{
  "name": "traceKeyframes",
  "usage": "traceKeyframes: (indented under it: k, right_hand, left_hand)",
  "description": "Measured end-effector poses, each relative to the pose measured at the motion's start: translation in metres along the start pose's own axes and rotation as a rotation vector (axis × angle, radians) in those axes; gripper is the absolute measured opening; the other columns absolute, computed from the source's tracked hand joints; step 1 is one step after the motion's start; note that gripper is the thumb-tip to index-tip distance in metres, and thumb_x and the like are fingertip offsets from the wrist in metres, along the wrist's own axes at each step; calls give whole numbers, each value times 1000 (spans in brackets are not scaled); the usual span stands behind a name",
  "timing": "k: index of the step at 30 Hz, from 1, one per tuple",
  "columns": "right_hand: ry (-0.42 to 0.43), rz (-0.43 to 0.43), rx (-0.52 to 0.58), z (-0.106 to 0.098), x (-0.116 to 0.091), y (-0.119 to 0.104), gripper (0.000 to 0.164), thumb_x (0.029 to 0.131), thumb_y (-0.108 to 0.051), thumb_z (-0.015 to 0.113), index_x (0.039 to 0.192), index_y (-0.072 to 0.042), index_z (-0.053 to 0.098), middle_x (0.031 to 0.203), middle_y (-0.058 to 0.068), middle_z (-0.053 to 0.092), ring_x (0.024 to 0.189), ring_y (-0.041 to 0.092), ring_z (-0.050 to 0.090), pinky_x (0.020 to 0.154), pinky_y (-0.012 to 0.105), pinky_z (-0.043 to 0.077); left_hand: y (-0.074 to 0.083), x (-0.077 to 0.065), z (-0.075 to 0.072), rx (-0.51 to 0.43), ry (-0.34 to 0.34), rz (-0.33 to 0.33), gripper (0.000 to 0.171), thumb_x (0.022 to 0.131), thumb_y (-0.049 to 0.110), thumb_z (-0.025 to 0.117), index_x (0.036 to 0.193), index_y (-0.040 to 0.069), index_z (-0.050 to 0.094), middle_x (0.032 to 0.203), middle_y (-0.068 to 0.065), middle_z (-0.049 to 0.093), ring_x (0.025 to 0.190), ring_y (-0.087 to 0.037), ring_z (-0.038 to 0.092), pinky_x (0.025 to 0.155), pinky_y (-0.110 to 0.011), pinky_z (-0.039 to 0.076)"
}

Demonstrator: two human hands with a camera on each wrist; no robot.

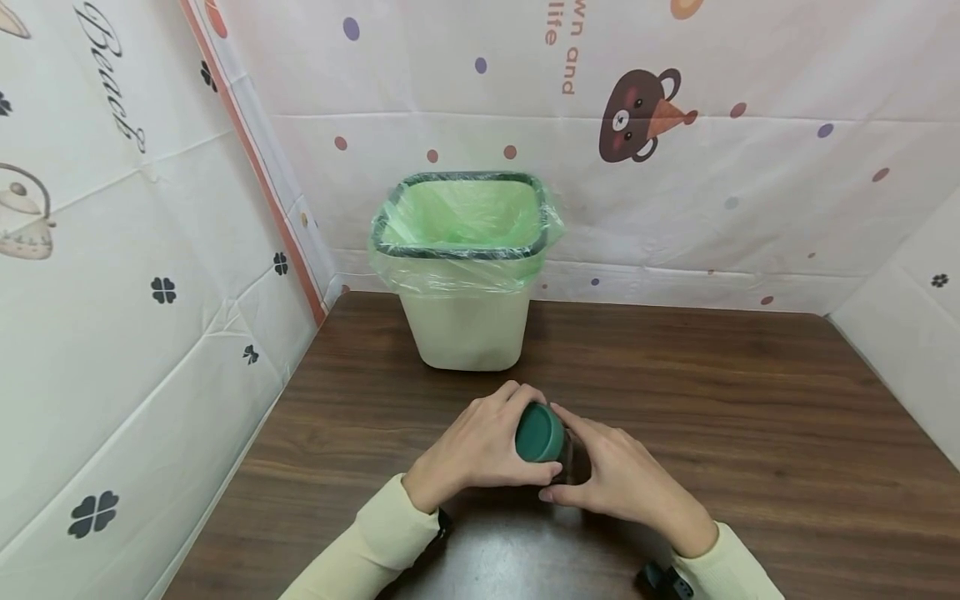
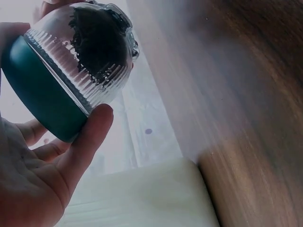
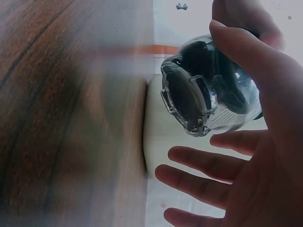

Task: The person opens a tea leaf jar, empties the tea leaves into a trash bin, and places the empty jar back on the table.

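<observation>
A small clear jar with a green lid and something dark inside is held tilted above the table by my left hand. The left thumb and fingers grip around the lid, as the left wrist view shows. My right hand is around the jar's other side, thumb and index finger spread to either side of it. In the right wrist view, the right fingers extend loosely beside the jar's ridged glass base. Whether the right fingertips touch the glass is hard to tell.
Beyond the hands stands a cream bin lined with a thin green plastic bag, near the back edge of the dark wooden table. Printed white cloth hangs behind the table and along its sides.
</observation>
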State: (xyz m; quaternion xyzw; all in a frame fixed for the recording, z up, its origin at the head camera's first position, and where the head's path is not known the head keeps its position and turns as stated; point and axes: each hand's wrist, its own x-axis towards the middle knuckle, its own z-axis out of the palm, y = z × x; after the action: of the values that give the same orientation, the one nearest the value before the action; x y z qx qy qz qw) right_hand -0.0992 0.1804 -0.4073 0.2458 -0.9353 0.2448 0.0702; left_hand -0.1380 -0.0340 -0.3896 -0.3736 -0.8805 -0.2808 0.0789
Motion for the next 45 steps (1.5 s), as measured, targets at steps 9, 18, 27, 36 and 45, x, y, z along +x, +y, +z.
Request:
traceKeyframes:
  k: [9, 18, 27, 36, 45]
  right_hand:
    - [25, -5, 27, 0, 0, 0, 100, 60, -73, 67, 144, -34, 29, 119, -20, 52, 90, 0, 50, 73, 35, 50]
    - [37, -66, 143, -1, 3, -1, 97, 64, -63, 72, 144, -29, 29, 117, -15, 53, 89, 2, 52, 73, 33, 51]
    - [28, -88, 148, -1, 4, -3, 99, 64, -63, 72, 144, -26, 28, 123, -10, 53, 96, 4, 52, 78, 37, 51]
    - [35, -71, 187, 2, 6, -4, 102, 62, -62, 74, 144, -27, 26, 116, -12, 54, 92, 4, 53, 74, 35, 52]
    - [52, -47, 222, 3, 6, -7, 103, 59, -61, 76, 143, -29, 25, 119, -10, 52, 94, 5, 52, 75, 35, 52]
  left_hand:
    - [1, 1, 1, -24, 22, -6, 62, 67, 65, 63, 113, 25, 49, 100, 12, 47, 74, -2, 47, 58, -20, 45]
    - [2, 0, 0, -55, 44, -25, 63, 67, 67, 62, 114, 27, 47, 101, 16, 45, 76, -1, 46, 59, -20, 46]
    - [3, 1, 1, -55, 58, -8, 64, 68, 67, 61, 116, 26, 47, 105, 16, 46, 80, -1, 46, 62, -22, 47]
    - [5, 1, 1, -58, 83, 19, 64, 69, 67, 60, 117, 26, 48, 108, 16, 46, 85, 1, 45, 65, -23, 48]
    - [7, 2, 2, -71, 93, 55, 64, 70, 66, 60, 118, 26, 49, 107, 16, 46, 83, 1, 46, 64, -21, 47]
